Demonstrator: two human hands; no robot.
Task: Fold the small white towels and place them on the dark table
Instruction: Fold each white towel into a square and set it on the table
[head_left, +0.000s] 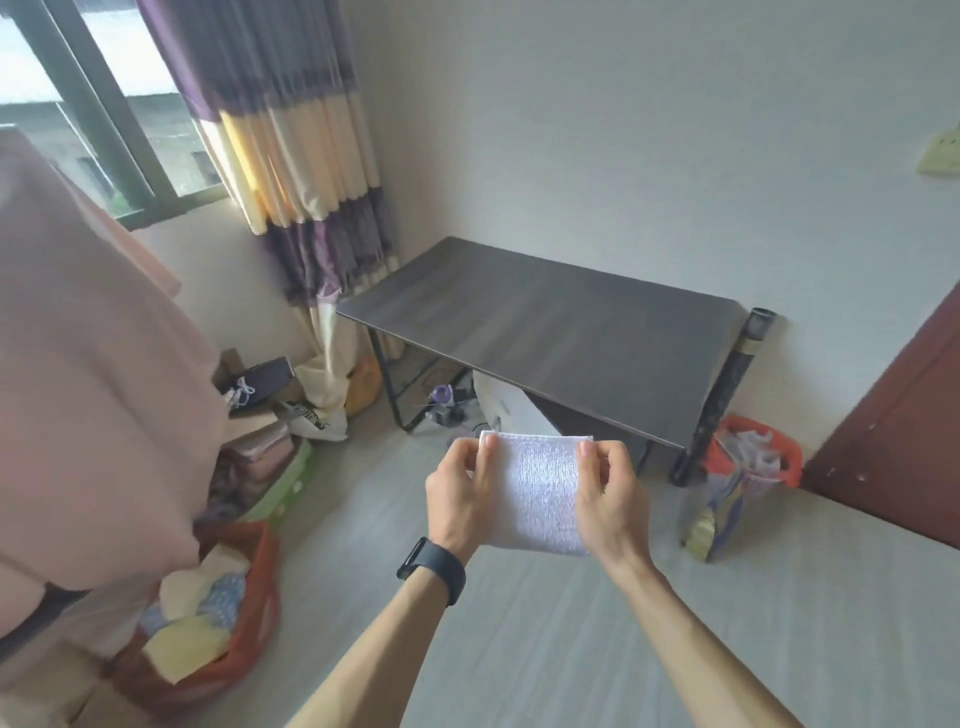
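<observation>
Towel: a small white towel (535, 488), held up in the air between both hands, in front of the near edge of the table (545, 322) and not touching it.
Left hand (457, 499): pinches the towel's left edge, thumb on the near face; a black band (434, 569) on the wrist.
Right hand (610, 499): pinches the right edge the same way.
Towel's make: nubby terry cloth, a flat upright rectangle, apparently folded.
Table's make: dark wood-grain top, thin black metal legs.
Red bag (260, 613): on the floor at lower left, holding yellow, cream and blue cloths.
Red bin (779, 457): by the table's right end, its contents too blurred to name, perhaps wrappers.
</observation>
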